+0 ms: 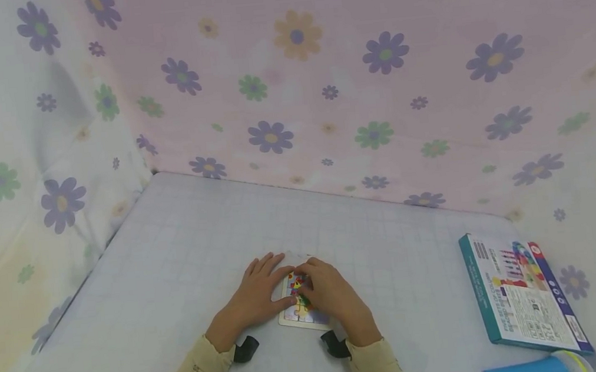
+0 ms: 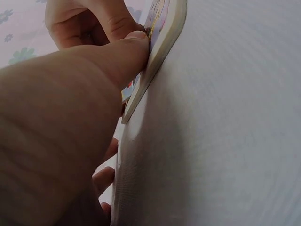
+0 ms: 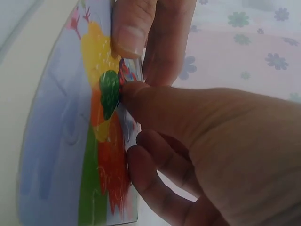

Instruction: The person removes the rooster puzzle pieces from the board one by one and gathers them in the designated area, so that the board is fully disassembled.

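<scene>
A small jigsaw puzzle point(image 1: 299, 314) in a pale tray lies between my two hands, with a yellow, orange and green picture on it. My left hand point(image 1: 254, 295) rests at its left side, fingers extended over the table and thumb on the board's edge. From the right, my right hand point(image 1: 336, 294) reaches over the board with fingers curled; thumb and forefinger pinch what looks like a puzzle piece point(image 3: 126, 70), mostly hidden by the fingers. The right wrist view shows the picture point(image 3: 59, 127) close up, with the right thumb touching it beside a green patch.
A flat boxed set point(image 1: 528, 296) with a teal side lies on the table at the right. Below it, a blue cylinder point(image 1: 527, 370) is cut off by the frame. Flower-patterned cloth point(image 1: 321, 89) hangs behind and at both sides of the white table point(image 1: 201, 230).
</scene>
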A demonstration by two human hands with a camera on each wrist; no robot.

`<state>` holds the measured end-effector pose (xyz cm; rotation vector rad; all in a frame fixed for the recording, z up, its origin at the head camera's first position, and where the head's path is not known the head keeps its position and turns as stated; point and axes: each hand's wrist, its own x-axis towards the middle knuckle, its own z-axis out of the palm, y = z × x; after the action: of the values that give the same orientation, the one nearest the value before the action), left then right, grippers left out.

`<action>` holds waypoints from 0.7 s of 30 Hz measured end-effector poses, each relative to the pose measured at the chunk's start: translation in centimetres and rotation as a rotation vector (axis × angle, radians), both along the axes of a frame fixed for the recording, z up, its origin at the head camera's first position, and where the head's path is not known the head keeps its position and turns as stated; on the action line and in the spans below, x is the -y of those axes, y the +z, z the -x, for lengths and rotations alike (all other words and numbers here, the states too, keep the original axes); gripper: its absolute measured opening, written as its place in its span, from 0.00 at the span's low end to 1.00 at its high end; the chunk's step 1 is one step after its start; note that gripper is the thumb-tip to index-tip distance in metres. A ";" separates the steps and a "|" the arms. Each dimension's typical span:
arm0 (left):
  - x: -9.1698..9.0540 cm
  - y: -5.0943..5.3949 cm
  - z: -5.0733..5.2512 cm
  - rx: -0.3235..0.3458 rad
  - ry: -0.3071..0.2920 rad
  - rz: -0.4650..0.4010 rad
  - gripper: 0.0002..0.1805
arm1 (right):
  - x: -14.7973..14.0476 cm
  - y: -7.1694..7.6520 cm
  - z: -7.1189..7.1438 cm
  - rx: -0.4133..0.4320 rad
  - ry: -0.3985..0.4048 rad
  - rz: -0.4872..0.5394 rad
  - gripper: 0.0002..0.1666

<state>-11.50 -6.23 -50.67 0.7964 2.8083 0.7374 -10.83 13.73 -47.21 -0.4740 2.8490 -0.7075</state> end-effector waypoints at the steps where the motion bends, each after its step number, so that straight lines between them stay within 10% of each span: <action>1: 0.0 0.0 0.0 0.003 -0.002 0.000 0.34 | -0.1 -0.1 0.0 -0.006 0.010 0.004 0.19; 21: -0.2 -0.1 0.2 0.003 0.013 0.043 0.37 | -1.8 0.4 0.5 -0.001 0.050 0.189 0.15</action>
<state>-11.71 -6.04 -50.75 0.7703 2.8189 0.6770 -11.34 15.52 -46.83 -0.5697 2.7731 -0.9722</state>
